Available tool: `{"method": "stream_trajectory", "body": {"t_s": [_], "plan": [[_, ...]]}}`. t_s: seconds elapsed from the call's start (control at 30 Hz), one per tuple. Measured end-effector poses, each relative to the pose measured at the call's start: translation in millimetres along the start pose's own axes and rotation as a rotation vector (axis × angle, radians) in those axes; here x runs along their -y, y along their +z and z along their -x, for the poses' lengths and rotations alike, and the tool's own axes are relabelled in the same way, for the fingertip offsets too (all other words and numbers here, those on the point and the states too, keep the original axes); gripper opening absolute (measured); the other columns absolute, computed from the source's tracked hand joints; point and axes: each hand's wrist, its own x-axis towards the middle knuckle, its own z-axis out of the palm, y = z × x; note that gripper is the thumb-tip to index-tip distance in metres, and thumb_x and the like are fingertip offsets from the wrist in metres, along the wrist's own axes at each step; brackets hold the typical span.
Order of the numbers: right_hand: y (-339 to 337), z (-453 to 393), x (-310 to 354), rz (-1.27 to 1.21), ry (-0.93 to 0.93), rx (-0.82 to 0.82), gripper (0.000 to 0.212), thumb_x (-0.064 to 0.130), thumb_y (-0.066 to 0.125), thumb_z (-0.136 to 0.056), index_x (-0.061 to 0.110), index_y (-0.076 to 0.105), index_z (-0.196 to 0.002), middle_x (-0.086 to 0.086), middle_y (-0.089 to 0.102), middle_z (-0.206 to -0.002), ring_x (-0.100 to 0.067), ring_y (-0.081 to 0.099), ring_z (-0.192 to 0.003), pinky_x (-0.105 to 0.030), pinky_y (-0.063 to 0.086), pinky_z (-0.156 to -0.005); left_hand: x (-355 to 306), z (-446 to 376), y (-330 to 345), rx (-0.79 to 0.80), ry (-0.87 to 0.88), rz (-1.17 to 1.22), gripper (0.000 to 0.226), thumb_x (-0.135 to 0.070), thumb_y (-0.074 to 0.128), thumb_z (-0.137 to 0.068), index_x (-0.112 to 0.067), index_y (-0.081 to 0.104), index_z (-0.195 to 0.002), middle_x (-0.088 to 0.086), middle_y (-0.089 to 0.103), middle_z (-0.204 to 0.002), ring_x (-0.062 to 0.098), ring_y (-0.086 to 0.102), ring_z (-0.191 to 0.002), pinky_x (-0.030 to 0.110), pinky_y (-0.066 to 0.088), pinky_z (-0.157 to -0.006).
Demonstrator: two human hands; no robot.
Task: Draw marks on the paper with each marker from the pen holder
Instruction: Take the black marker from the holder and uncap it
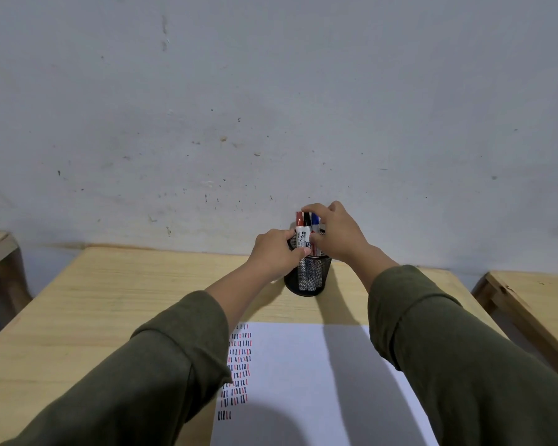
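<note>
Our left hand (pixel 276 251) clasps the mesh pen holder (pixel 307 275) at the far table edge; our right hand (pixel 337 231) pinches the black marker (pixel 308 220).

Scuffed, speckled pale grey wall (pixel 271 107), light wooden desk (pixel 78 310) set against it, parts of similar wooden furniture (pixel 535 304) at both sides

The label on the red-capped marker (pixel 301 233) is too small to read.
</note>
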Motion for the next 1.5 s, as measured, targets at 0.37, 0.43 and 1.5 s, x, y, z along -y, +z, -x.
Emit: {"method": "stream_trajectory", "body": {"t_s": [0.37,0.43,1.5], "plan": [[-1,16,1,-0.26,0.046,-0.101,0.039,0.009,0.064,-0.082,0.02,0.046,-0.116,-0.001,0.056,-0.076,-0.024,0.056,-0.075,-0.03,0.044,-0.059,2,1,3,-0.042,-0.002,0.078,0.045,-0.03,0.06,-0.087,-0.02,0.054,-0.131,0.006,0.058,-0.133,0.024,0.049,-0.125,0.027,0.036,-0.097],[-3,18,3,-0.298,0.064,-0.116,0.045,0.009,0.064,-0.083,0.021,0.041,-0.121,0.001,0.053,-0.076,-0.025,0.058,-0.077,-0.035,0.049,-0.066,2,2,5,-0.047,-0.01,0.079,0.047,-0.032,0.059,-0.088,-0.018,0.052,-0.132,0.007,0.057,-0.135,0.025,0.047,-0.127,0.028,0.035,-0.1],[-25,184,113,-0.706,0.181,-0.224,0.04,0.035,0.055,-0.091,0.02,0.052,-0.128,-0.007,0.059,-0.09,-0.014,0.054,-0.071,-0.019,0.043,-0.056,-3,162,-26,-0.584,-0.046,0.79,0.015,-0.011,0.057,-0.088,-0.022,0.065,-0.082,-0.003,0.068,-0.076,0.016,0.066,-0.08,0.027,0.051,-0.082]]}}
